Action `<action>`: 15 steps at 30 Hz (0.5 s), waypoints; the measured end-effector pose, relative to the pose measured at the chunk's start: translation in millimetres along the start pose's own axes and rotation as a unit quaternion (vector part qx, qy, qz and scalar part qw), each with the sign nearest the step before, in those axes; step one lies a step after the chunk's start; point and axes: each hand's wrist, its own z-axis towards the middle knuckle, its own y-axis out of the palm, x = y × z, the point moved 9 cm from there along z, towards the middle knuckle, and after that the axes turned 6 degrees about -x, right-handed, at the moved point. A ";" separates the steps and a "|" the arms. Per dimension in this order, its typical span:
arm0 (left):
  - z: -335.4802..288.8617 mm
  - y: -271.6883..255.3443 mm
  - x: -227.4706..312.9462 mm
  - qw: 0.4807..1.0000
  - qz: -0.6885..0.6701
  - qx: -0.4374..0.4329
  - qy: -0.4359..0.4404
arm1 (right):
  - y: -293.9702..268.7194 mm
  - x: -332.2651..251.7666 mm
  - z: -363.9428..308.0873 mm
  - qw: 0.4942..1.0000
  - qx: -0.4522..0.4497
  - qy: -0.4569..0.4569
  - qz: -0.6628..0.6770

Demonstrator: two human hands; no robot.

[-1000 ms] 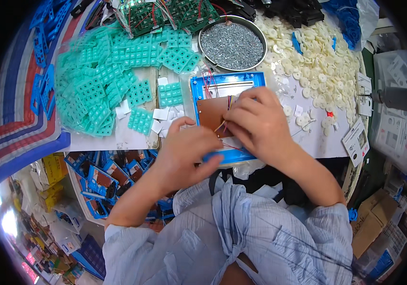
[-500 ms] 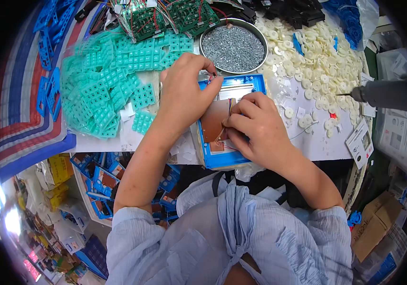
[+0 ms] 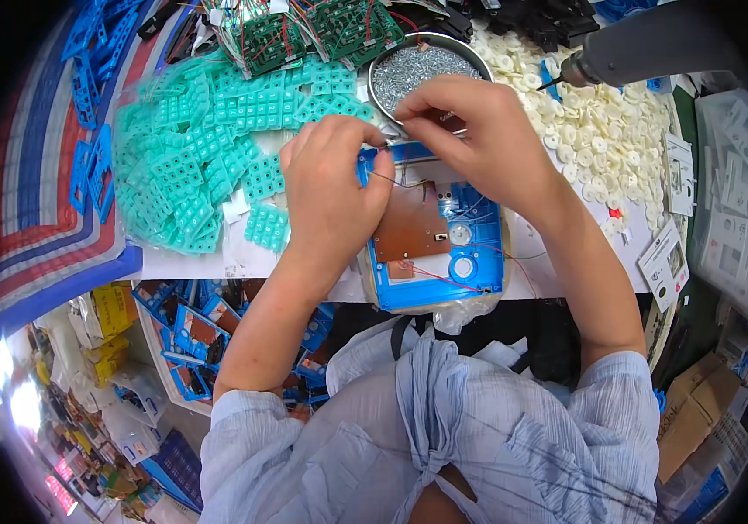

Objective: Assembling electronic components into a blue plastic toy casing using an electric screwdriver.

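A blue plastic casing (image 3: 494, 262) lies in front of me, holding a brown circuit board (image 3: 413, 229) with thin coloured wires. My left hand (image 3: 334, 170) is at the casing's far left corner, thumb and fingertips pinched together; a tiny dark thing shows at the tips, too small to name. My right hand (image 3: 483, 127) is bent over the near rim of the metal bowl of screws (image 3: 417, 70), thumb and index curled toward each other. A dark brown flat piece (image 3: 448, 120) shows between them; whether they grip it is unclear.
Turquoise keypads (image 3: 208, 131) pile up on the left, cream plastic discs (image 3: 601, 131) on the right. Green circuit boards (image 3: 269, 44) with wires are at the back. A power screwdriver (image 3: 618, 57) hangs over the discs. Finished-looking blue casings (image 3: 199, 327) fill a box below left.
My right hand has left the circuit board and moved up to the bowl's rim, uncovering the casing's right side. The left hand shifted slightly nearer. The screwdriver has swung up and left.
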 end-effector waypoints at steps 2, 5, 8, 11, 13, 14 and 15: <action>-14.0 -3.8 -15.9 0.990 -0.107 0.000 -0.097 | -9.2 -7.9 -13.4 1.000 0.009 -0.009 -0.017; -27.6 -5.3 -31.6 0.973 -0.169 0.043 -0.149 | -12.1 -9.5 -30.7 0.993 -0.003 -0.008 -0.116; -25.2 -2.9 -30.7 0.984 -0.131 0.027 -0.120 | -6.2 -13.4 -43.9 0.978 -0.042 -0.002 -0.205; -11.5 6.4 -25.7 0.987 -0.073 -0.054 -0.135 | 0.2 -14.8 -50.0 0.960 -0.093 0.039 -0.260; -5.2 10.0 -24.4 0.984 -0.069 -0.078 -0.145 | 2.9 -17.0 -50.8 0.955 -0.113 0.043 -0.272; -2.7 10.2 -23.8 0.984 -0.084 -0.072 -0.141 | 4.3 -17.7 -51.2 0.952 -0.123 0.045 -0.278; -0.7 11.7 -23.4 0.983 -0.101 -0.067 -0.136 | 4.6 -18.6 -51.9 0.951 -0.125 0.044 -0.280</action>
